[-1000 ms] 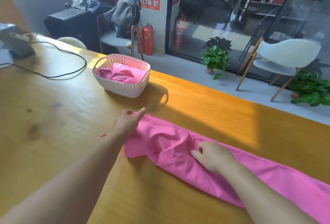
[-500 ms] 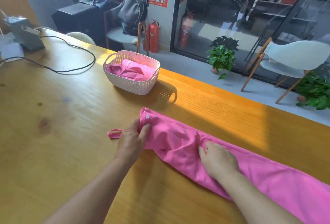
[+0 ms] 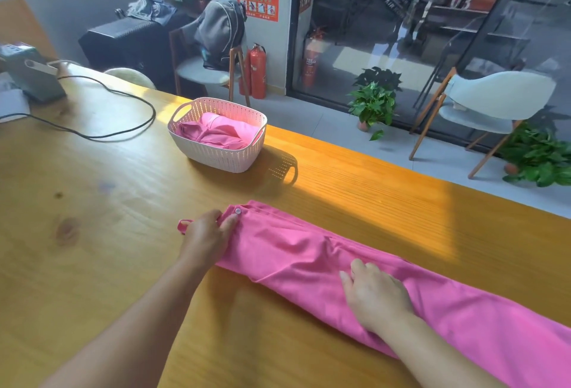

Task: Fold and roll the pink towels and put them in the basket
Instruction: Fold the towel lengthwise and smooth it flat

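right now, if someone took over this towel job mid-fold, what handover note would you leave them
Left hand: grips the end of the pink towel beside its snap button.
Right hand: fingers straight, pressing flat on the towel's middle.
The towel lies folded into a long strip across the wooden table, running off frame to the right.
The basket stands further back on the table and already holds pink towel fabric.
Done: lengthwise fold. Left: roll this strip up, probably from the held end, then put it in the basket.

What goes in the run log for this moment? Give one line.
left hand: grips towel end | right hand: flat on pink towel | basket: holds pink towels | stage: rolling not begun
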A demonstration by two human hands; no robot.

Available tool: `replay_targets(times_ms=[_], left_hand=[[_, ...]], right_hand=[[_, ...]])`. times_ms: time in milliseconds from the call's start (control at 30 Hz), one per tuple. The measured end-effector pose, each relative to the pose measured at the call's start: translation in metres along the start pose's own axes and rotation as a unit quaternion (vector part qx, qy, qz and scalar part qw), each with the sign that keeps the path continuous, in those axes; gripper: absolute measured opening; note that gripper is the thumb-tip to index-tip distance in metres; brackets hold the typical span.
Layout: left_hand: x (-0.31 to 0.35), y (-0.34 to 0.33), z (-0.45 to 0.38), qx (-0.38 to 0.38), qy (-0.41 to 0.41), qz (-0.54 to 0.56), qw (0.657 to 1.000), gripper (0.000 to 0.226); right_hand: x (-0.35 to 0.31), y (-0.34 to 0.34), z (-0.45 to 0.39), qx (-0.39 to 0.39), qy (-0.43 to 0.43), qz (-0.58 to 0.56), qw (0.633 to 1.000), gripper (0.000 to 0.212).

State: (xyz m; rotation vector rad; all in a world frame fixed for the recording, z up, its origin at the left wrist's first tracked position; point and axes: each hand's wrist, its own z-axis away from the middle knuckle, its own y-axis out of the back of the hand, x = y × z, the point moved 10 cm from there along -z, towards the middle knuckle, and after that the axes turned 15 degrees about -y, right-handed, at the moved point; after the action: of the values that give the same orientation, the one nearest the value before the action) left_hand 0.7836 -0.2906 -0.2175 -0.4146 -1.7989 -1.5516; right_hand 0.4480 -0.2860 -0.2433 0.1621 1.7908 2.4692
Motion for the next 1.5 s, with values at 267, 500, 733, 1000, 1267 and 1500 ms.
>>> replay_targets(times_ms=[267, 500, 733, 1000, 1267, 1500], left_hand=[[-0.005, 0.025, 0.044, 0.088, -0.03, 0.031, 0.995, 0.024], [-0.011, 0.014, 0.047, 0.05, -0.021, 0.026, 0.998, 0.024], [-0.011, 0.023, 0.023, 0.077, -0.043, 0.041, 0.995, 0.016], [-0.015, 0.015, 0.018, 0.008, -0.035, 0.017, 0.999, 0.023], [-0.028, -0.01, 0.032, -0.151, 0.013, -0.076, 0.986, 0.026], [-0.001, 0.009, 0.018, -0.046, -0.062, -0.039, 0.996, 0.049]], right_hand=[[0.002, -0.003, -0.01, -0.035, -0.019, -0.014, 0.999, 0.04], [-0.001, -0.002, -0.005, -0.027, -0.02, -0.014, 0.999, 0.041], [-0.002, -0.003, -0.004, -0.037, -0.006, -0.012, 0.999, 0.041], [-0.01, 0.009, 0.01, 0.062, -0.002, 0.018, 0.998, 0.032], [-0.019, 0.015, 0.048, 0.17, 0.062, -0.004, 0.984, 0.026], [-0.032, 0.023, 0.035, 0.104, 0.072, -0.111, 0.986, 0.018]])
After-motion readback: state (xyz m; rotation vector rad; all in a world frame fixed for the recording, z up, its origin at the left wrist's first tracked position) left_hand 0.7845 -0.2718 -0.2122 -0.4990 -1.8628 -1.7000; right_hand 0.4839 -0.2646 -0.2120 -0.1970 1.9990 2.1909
